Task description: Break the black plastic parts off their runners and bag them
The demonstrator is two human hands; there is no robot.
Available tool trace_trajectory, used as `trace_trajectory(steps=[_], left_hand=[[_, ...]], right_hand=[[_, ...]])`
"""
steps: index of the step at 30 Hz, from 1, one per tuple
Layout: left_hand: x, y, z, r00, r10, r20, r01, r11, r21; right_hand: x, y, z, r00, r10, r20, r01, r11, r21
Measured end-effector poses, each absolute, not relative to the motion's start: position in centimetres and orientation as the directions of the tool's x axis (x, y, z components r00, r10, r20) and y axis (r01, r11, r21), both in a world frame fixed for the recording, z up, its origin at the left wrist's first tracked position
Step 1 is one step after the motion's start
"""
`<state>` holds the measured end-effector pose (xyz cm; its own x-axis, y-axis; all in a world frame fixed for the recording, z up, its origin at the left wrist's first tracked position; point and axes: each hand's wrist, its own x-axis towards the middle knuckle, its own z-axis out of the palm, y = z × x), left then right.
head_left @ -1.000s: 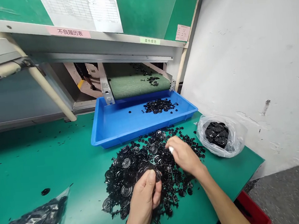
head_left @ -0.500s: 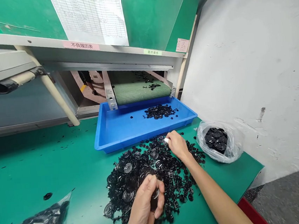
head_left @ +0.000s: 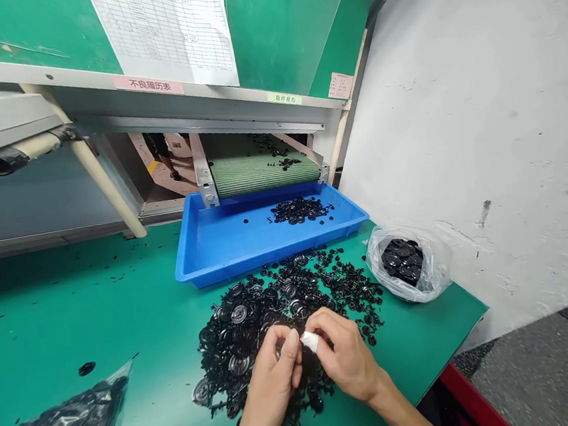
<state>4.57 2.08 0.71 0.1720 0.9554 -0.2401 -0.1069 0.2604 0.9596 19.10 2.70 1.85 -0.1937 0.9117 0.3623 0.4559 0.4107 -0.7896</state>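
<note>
Pinching a black part point(head_left: 279, 351) over the pile point(head_left: 236, 338), the left hand point(head_left: 273, 381) holds it right against the white scrap point(head_left: 310, 342) clenched in the right hand point(head_left: 345, 354), keeping the work tight together. There's room on the green bench point(head_left: 82, 306) leftward, the tray point(head_left: 182, 271) just ahead, the bag point(head_left: 402, 262) off right!

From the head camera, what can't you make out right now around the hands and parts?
Head view:
What the left hand pinches: its fingers hide it.
White piece: the right hand covers most of it; material unclear.
Lower layers of the pile: buried by upper parts.
Bag: cut off by the frame's edge.
</note>
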Motion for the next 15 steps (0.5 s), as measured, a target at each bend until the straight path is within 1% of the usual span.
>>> trace_trajectory(steps=[2,4,6,8,9,13,15], left_hand=[[4.6,1.9,0.8,0.188,0.961,-0.202,-0.062,0.217,0.974],[4.6,1.7,0.9,0.234,0.956,-0.179,-0.023,0.190,0.982],[4.6,1.5,1.0,0.240,0.959,-0.153,0.026,0.152,0.988],[4.3,1.6,1.0,0.233,0.965,-0.122,0.085,0.105,0.991],[4.2,1.7,1.0,0.244,0.964,-0.106,0.117,0.079,0.990],[3.4,2.2,1.0,0.332,0.941,-0.060,0.225,-0.017,0.974],[3.2,2.3,0.9,0.352,0.933,-0.069,0.245,-0.020,0.969]], right_hand=[[18.9,2.2,1.7,-0.130,0.952,0.277,0.332,0.305,-0.893],[18.9,2.0,1.6,-0.127,0.971,0.202,0.254,0.229,-0.940],[19.3,1.9,1.7,-0.175,0.959,0.224,0.318,0.271,-0.909],[19.8,2.0,2.1,-0.253,0.929,0.269,0.432,0.357,-0.828],[20.2,2.1,2.4,-0.301,0.916,0.265,0.473,0.385,-0.793],[21.2,2.7,3.0,-0.476,0.864,0.168,0.511,0.427,-0.746],[21.3,2.9,2.9,-0.510,0.840,0.184,0.504,0.465,-0.727]])
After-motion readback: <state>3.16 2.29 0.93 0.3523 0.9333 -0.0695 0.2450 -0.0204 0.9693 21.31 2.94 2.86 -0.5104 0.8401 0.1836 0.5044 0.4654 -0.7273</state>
